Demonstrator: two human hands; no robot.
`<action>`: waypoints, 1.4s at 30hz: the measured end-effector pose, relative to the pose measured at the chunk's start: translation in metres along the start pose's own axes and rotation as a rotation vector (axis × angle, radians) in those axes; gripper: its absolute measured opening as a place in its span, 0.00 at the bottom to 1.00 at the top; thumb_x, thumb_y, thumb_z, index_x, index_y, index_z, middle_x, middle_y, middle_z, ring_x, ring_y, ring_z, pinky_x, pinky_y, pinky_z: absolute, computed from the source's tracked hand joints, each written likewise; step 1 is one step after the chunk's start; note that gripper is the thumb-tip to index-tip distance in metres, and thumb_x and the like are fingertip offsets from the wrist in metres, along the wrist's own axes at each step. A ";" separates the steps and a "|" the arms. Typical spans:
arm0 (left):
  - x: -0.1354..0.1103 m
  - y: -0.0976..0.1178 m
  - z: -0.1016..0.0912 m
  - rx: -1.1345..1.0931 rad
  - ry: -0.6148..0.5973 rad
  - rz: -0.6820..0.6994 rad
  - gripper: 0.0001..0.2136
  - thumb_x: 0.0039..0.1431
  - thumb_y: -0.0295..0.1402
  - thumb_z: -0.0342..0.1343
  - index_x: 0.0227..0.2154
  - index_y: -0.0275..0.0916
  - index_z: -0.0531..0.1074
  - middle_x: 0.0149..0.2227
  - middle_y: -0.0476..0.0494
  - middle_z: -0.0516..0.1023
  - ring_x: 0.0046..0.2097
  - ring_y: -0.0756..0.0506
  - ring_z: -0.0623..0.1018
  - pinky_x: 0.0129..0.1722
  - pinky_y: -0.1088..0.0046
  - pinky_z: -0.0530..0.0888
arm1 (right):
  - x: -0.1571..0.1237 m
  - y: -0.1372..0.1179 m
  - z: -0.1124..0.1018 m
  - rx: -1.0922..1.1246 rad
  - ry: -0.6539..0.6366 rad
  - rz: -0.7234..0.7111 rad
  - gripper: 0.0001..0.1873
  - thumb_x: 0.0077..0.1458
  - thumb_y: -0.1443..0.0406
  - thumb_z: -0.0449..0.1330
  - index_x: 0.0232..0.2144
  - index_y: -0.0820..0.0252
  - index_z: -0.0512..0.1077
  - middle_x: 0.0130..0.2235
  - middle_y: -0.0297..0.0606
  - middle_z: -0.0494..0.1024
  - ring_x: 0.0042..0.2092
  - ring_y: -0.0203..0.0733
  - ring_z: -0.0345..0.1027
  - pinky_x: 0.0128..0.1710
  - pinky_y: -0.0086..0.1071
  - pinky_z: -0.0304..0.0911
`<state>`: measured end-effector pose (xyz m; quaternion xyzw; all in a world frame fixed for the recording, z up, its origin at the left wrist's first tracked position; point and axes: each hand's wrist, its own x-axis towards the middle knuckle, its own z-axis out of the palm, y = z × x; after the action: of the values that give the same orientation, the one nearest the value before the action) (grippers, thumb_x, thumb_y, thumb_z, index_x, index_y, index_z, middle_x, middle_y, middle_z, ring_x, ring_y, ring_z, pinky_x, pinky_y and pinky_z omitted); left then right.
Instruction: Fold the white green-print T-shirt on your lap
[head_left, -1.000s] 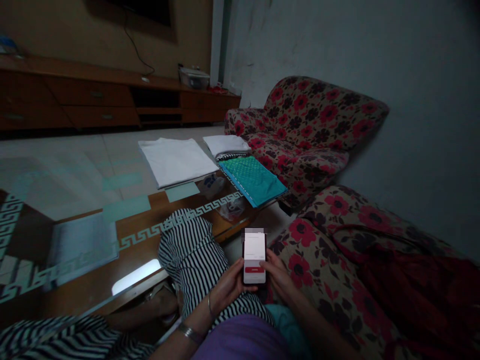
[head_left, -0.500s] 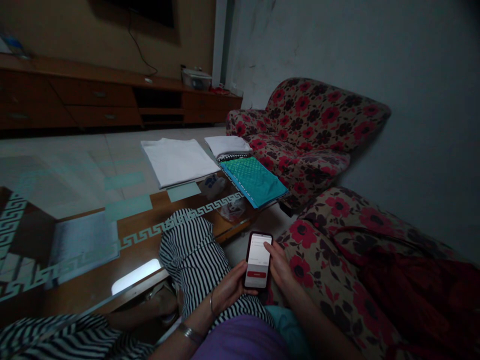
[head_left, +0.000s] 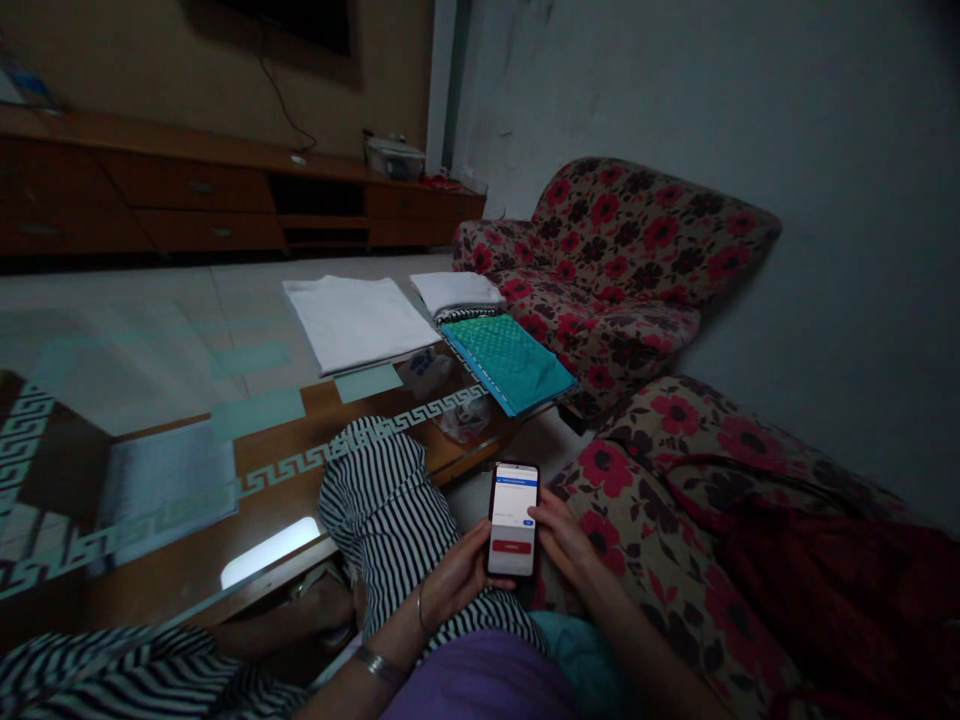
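Left-hand grip (head_left: 465,572) on smartphone (head_left: 513,520) edge

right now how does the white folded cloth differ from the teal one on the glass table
The white folded cloth is plain and smooth, while the teal folded cloth has a fine dotted texture and a dashed white edge. The white folded cloth looks wider than the teal folded cloth. The teal folded cloth lies closer to the floral sofa than the white folded cloth. Both lie folded flat on the glass-topped table.
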<state>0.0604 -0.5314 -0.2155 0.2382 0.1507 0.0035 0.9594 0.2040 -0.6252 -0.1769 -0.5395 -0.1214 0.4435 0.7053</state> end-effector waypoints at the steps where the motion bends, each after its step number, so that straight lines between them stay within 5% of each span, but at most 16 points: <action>1: 0.001 0.000 -0.001 -0.015 -0.002 0.000 0.21 0.61 0.41 0.51 0.54 0.39 0.63 0.46 0.34 0.75 0.42 0.39 0.78 0.31 0.67 0.77 | -0.002 -0.001 0.000 -0.001 -0.028 0.007 0.27 0.38 0.70 0.64 0.45 0.58 0.72 0.46 0.39 0.78 0.46 0.47 0.71 0.48 0.39 0.63; 11: 0.000 -0.001 -0.004 -0.048 -0.021 0.011 0.21 0.61 0.41 0.50 0.55 0.39 0.63 0.48 0.33 0.74 0.45 0.38 0.77 0.32 0.65 0.77 | -0.003 0.005 -0.004 -0.015 -0.060 0.005 0.30 0.38 0.70 0.66 0.48 0.57 0.70 0.48 0.39 0.76 0.49 0.47 0.69 0.52 0.40 0.61; 16: -0.002 0.001 0.002 -0.017 -0.007 -0.004 0.20 0.62 0.42 0.49 0.53 0.39 0.64 0.49 0.33 0.73 0.45 0.37 0.77 0.34 0.62 0.77 | 0.000 0.013 -0.010 0.058 0.044 0.030 0.19 0.48 0.56 0.65 0.41 0.60 0.74 0.43 0.40 0.79 0.45 0.45 0.72 0.50 0.41 0.63; 22: -0.004 0.000 0.007 0.029 -0.110 -0.048 0.22 0.62 0.41 0.49 0.57 0.40 0.61 0.53 0.32 0.71 0.49 0.37 0.74 0.38 0.61 0.76 | -0.001 0.020 -0.026 0.080 0.138 0.018 0.17 0.47 0.55 0.66 0.35 0.61 0.74 0.36 0.39 0.80 0.38 0.42 0.74 0.42 0.36 0.68; 25: -0.003 -0.003 0.005 0.074 -0.077 -0.069 0.22 0.62 0.40 0.50 0.58 0.41 0.60 0.54 0.33 0.69 0.52 0.39 0.72 0.37 0.66 0.75 | -0.002 0.006 -0.056 0.017 0.191 0.004 0.16 0.46 0.57 0.66 0.34 0.62 0.74 0.34 0.38 0.80 0.35 0.42 0.74 0.38 0.34 0.69; 29: 0.001 -0.006 -0.001 0.086 0.059 -0.050 0.21 0.61 0.39 0.52 0.56 0.40 0.62 0.53 0.34 0.69 0.51 0.42 0.72 0.38 0.68 0.74 | -0.002 -0.036 -0.126 -0.081 0.381 -0.042 0.09 0.46 0.62 0.66 0.29 0.61 0.73 0.31 0.37 0.80 0.33 0.42 0.75 0.37 0.34 0.69; 34: 0.006 -0.007 -0.003 0.098 0.026 -0.050 0.19 0.61 0.39 0.52 0.53 0.38 0.66 0.50 0.34 0.72 0.49 0.43 0.73 0.43 0.66 0.73 | -0.003 -0.088 -0.201 -0.261 0.607 0.006 0.03 0.48 0.67 0.60 0.29 0.60 0.72 0.29 0.37 0.80 0.30 0.43 0.75 0.35 0.37 0.71; 42: 0.005 -0.004 0.003 0.123 0.044 -0.034 0.19 0.60 0.39 0.53 0.51 0.37 0.67 0.47 0.35 0.74 0.47 0.42 0.74 0.44 0.64 0.73 | -0.007 -0.101 -0.229 -0.508 0.663 -0.007 0.05 0.44 0.65 0.63 0.24 0.60 0.70 0.25 0.37 0.79 0.27 0.43 0.74 0.31 0.34 0.69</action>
<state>0.0654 -0.5361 -0.2165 0.2939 0.1759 -0.0170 0.9394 0.3990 -0.7822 -0.1758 -0.8095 0.0050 0.1994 0.5522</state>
